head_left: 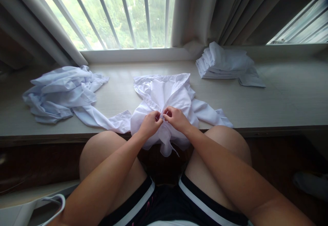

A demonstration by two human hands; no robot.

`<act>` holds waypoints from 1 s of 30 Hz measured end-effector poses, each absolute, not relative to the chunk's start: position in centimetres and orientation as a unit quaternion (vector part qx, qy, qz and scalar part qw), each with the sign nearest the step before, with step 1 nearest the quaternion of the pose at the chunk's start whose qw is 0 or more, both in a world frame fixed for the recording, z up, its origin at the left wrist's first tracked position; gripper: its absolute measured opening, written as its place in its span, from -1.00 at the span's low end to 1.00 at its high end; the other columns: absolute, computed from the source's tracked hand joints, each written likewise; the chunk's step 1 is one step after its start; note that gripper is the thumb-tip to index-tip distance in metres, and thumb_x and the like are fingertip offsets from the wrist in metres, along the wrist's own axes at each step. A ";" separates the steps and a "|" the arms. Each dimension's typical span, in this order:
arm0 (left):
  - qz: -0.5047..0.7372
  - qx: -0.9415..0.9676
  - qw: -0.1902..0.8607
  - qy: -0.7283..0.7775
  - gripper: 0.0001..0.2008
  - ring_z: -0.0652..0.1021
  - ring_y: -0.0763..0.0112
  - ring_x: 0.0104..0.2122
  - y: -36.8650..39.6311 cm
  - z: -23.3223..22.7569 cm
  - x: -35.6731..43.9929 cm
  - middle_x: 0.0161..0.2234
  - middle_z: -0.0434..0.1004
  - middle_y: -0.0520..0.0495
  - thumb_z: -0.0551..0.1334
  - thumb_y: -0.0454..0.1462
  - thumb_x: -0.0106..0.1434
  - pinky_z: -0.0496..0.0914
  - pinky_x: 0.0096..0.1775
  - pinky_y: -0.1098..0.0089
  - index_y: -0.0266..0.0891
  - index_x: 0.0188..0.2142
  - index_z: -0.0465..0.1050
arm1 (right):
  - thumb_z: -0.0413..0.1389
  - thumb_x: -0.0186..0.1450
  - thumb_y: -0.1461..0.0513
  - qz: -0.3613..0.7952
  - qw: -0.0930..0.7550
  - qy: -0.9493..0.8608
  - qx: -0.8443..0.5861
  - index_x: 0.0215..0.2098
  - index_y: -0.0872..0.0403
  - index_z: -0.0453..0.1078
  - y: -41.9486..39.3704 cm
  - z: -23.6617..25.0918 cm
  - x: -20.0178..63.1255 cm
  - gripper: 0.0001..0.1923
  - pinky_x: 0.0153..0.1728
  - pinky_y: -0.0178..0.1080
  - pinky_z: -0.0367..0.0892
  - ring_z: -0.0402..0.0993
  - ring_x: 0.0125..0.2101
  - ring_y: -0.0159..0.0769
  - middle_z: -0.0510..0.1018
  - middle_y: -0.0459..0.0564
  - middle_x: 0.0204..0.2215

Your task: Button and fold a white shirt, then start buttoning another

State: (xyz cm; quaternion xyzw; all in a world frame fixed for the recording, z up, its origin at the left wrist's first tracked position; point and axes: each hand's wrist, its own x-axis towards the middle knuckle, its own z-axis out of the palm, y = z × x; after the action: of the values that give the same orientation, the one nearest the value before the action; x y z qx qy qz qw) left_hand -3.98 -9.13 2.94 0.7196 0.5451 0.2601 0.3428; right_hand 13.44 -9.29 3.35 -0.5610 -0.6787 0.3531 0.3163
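Shirts lie in 3 groups along the pale sill (282,99) before us, and we take them from left to right. Far left, a crumpled pale-blue shirt (61,94) sprawls loose, one sleeve trailing toward the middle until it touches the white shirt (166,96) we are working on. That white shirt lies in the centre, collar toward the window, its lower hem spilling over the front edge of the sill and hanging between our knees.

Our left hand (150,123) has its fingers curled in, pinching the front edge of the white shirt at the placket. Our right hand (176,118) meets it fingertip to fingertip, likewise closed in a pinch on the opposite edge of the same cloth. Whether a button sits between them we cannot tell; the fingers cover the spot.

Further right, a folded stack of white garments (225,63) rests near the curtain (194,10), well apart from our hands.

As we judge it, the main risk is the overhanging hem: its weight could drag the shirt off the sill if both pinches loosen together. The blue sleeve touching the white cloth could be tugged along and tangle. Working by touch under our own fingers, we could also join the 2 edges out of line.
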 end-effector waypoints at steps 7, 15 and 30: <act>0.257 0.720 0.337 0.550 -0.95 0.46 0.40 -0.40 -9.1 2.8 -4.0 -0.43 0.50 0.03 0.21 -0.34 0.23 0.29 -0.30 0.39 -0.20 -0.36 0.45 | 0.17 0.32 0.31 0.345 0.312 -0.682 -0.564 -0.27 0.08 0.50 -9.3 3.5 13.6 -0.95 -0.31 -0.38 0.26 0.46 -0.39 -0.42 0.59 -0.11 -0.39; 0.259 0.725 0.331 0.546 -0.95 0.46 0.39 -0.38 -9.1 2.7 -3.9 -0.41 0.51 0.02 0.22 -0.33 0.25 0.30 -0.28 0.38 -0.21 -0.33 0.47 | 0.17 0.31 0.33 0.335 0.305 -0.687 -0.568 -0.27 0.08 0.50 -9.2 3.6 13.6 -0.93 -0.30 -0.37 0.26 0.47 -0.39 -0.40 0.59 -0.11 -0.40; 0.249 0.737 0.305 0.549 -0.95 0.42 0.39 -0.39 -9.2 2.9 -3.9 -0.43 0.45 0.02 0.21 -0.33 0.24 0.26 -0.29 0.37 -0.21 -0.37 0.41 | 0.19 0.31 0.32 0.324 0.307 -0.692 -0.567 -0.28 0.08 0.51 -9.2 3.5 13.7 -0.95 -0.26 -0.35 0.29 0.49 -0.35 -0.38 0.60 -0.11 -0.38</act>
State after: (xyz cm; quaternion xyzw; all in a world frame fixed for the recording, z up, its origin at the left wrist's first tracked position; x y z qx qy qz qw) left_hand -3.92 -9.22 2.88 0.7374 0.5487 0.2494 0.3048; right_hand 13.68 -9.16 3.45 -0.5669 -0.6924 0.3242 0.3068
